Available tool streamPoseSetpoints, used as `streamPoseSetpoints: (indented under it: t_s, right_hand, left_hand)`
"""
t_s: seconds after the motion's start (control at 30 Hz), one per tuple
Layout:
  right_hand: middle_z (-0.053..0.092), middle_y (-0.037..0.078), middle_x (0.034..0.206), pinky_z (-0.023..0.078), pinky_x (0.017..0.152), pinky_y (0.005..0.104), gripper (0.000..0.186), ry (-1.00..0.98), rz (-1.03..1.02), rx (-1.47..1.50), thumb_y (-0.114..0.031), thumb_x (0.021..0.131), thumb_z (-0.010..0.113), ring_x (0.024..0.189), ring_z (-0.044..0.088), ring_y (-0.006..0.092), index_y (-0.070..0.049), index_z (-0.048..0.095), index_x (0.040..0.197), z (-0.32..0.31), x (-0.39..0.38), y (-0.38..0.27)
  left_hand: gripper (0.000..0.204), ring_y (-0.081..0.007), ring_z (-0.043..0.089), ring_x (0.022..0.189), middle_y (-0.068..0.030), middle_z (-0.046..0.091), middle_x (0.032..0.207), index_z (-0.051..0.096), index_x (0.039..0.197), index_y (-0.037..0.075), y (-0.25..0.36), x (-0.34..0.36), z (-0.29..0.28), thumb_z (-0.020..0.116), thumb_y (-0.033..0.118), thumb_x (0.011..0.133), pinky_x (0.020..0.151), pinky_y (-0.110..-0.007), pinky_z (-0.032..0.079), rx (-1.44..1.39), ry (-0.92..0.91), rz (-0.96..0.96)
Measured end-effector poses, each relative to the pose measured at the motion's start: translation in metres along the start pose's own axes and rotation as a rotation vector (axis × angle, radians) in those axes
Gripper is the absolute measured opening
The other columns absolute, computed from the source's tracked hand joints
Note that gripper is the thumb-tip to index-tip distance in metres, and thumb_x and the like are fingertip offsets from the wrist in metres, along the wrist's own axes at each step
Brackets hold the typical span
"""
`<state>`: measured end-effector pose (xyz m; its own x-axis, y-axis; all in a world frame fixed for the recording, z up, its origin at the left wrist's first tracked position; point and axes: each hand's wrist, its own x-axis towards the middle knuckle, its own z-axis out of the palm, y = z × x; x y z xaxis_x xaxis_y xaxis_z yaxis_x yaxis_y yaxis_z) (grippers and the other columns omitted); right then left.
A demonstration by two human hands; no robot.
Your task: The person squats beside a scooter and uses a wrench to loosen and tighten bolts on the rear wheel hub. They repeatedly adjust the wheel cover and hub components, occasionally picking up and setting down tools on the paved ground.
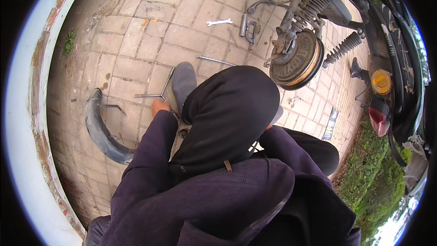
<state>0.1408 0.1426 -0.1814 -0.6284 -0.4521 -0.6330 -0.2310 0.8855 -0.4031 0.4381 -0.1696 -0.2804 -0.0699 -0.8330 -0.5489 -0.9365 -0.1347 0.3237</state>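
Observation:
On the left side of my bent knee, my left hand (159, 107) is closed around one arm of a metal three-way socket wrench (150, 95) and holds it low over the bricks, beside my grey shoe (184, 82). Only a sliver of my right hand (268, 127) shows past the knee, so its fingers and anything in them are hidden. A black curved fender (101, 127) lies to the left of my left forearm. Ahead of the knee, a thin metal rod (216, 60) rests on the paving.
An open-end wrench (219, 22) and a grey metal tool (248, 29) lie farther ahead. At the right stands a partly dismantled motorbike with a wheel hub (298, 59), a coil shock absorber (343, 49) and an orange reflector (381, 82). Green plants (373, 173) border the paving.

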Motion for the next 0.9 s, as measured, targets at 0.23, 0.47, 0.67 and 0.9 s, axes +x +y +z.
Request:
streamPoseSetpoints:
  t_s: [0.23,0.47,0.67,0.9]
  right_hand:
    - [0.066,0.025,0.086,0.049,0.072,0.0467,0.044,-0.005,-0.277,0.057,-0.035,0.092,0.064,0.079,0.065,0.0382,0.006,0.065,0.107,0.004,-0.003,0.017]
    - [0.06,0.011,0.074,0.045,0.058,0.0378,0.044,-0.155,0.125,0.522,-0.036,0.094,0.064,0.063,0.057,0.0232,0.007,0.068,0.102,-0.011,-0.011,-0.009]
    - [0.057,0.01,0.071,0.043,0.052,0.0377,0.048,-0.222,0.339,0.437,-0.039,0.096,0.061,0.056,0.053,0.0198,0.009,0.066,0.1,-0.035,-0.019,-0.062]
    - [0.062,0.016,0.069,0.047,0.05,0.0432,0.043,-0.194,0.311,0.433,-0.034,0.091,0.062,0.056,0.059,0.0265,0.009,0.068,0.091,-0.032,-0.025,-0.064]
  left_hand:
    - [0.033,-0.0366,0.074,0.081,-0.0229,0.074,0.088,0.068,0.105,-0.005,-0.019,0.019,0.011,0.072,0.024,0.09,0.076,-0.045,0.056,-0.362,-0.02,-0.09]
    - [0.025,-0.0278,0.073,0.064,-0.0196,0.072,0.077,0.067,0.102,-0.005,-0.014,0.078,-0.004,0.071,0.017,0.091,0.063,-0.04,0.056,-0.466,0.139,0.075]
    - [0.022,-0.0199,0.067,0.056,-0.016,0.071,0.074,0.065,0.094,-0.006,-0.005,0.132,-0.018,0.075,0.012,0.087,0.047,-0.034,0.052,-0.421,0.18,0.011]
    - [0.019,-0.0197,0.064,0.054,-0.0153,0.068,0.071,0.064,0.097,-0.008,-0.002,0.147,-0.047,0.069,0.007,0.087,0.045,-0.033,0.048,-0.797,0.046,-0.092]
